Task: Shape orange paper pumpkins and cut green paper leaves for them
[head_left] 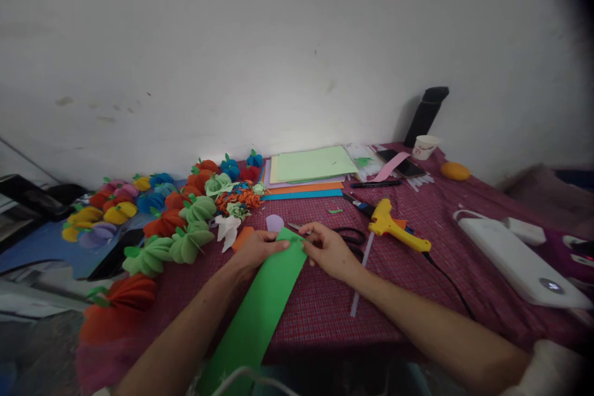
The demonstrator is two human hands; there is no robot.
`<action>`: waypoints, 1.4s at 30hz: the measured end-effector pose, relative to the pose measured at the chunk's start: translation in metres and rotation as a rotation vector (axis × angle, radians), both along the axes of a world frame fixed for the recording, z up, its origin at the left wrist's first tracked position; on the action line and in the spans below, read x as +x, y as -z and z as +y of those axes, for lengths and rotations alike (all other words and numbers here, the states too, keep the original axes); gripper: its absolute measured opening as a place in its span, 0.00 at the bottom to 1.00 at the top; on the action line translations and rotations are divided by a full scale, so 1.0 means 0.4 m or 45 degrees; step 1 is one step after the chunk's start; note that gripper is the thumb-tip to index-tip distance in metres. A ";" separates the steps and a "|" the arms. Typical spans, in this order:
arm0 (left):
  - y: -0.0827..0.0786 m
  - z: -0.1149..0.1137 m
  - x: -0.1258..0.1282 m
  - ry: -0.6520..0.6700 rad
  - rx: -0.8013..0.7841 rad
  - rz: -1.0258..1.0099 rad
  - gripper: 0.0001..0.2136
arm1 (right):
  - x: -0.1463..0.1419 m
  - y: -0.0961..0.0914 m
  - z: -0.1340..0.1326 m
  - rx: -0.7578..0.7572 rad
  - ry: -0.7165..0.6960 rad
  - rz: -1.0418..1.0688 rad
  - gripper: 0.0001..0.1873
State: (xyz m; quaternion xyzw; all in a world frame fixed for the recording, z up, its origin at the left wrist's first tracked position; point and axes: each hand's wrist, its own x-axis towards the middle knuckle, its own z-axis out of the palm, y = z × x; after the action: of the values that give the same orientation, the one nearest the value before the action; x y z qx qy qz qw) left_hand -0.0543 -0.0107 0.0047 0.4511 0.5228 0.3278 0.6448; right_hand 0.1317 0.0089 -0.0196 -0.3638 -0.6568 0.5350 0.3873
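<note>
A long strip of green paper (260, 303) runs from the table's front edge up to both hands. My left hand (257, 249) pinches its far end from the left. My right hand (330, 250) pinches the same end from the right, where the corner is folded over. Black-handled scissors (351, 236) lie just behind my right hand. A small lilac paper piece (274, 222) lies just beyond the strip's end.
A yellow glue gun (394, 227) lies right of the scissors on the red checked cloth (417, 284). Several coloured paper flowers (185, 223) crowd the left. A stack of coloured sheets (310, 167), a pen (375, 184), a phone (403, 164), a paper cup (425, 147) and an orange (455, 171) sit behind. A white box (515, 260) lies at right.
</note>
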 end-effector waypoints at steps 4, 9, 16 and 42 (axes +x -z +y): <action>0.007 0.005 0.003 -0.022 -0.023 0.002 0.17 | 0.001 0.010 0.003 0.014 -0.034 -0.020 0.09; 0.024 0.016 -0.008 -0.115 -0.063 0.022 0.17 | 0.010 0.019 0.006 0.331 -0.014 -0.188 0.09; 0.031 0.024 -0.057 -0.202 -0.107 0.008 0.17 | 0.035 -0.030 -0.025 0.857 -0.047 -0.697 0.13; -0.026 0.033 -0.009 -0.151 -0.056 -0.165 0.17 | 0.245 -0.102 0.080 0.329 -0.098 -1.010 0.16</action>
State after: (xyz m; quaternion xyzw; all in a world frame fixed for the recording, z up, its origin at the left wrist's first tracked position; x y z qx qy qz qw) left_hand -0.0580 0.0027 0.0149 0.3829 0.5129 0.3824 0.6664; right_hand 0.2297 0.0410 0.0211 -0.4654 -0.8298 0.2808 0.1264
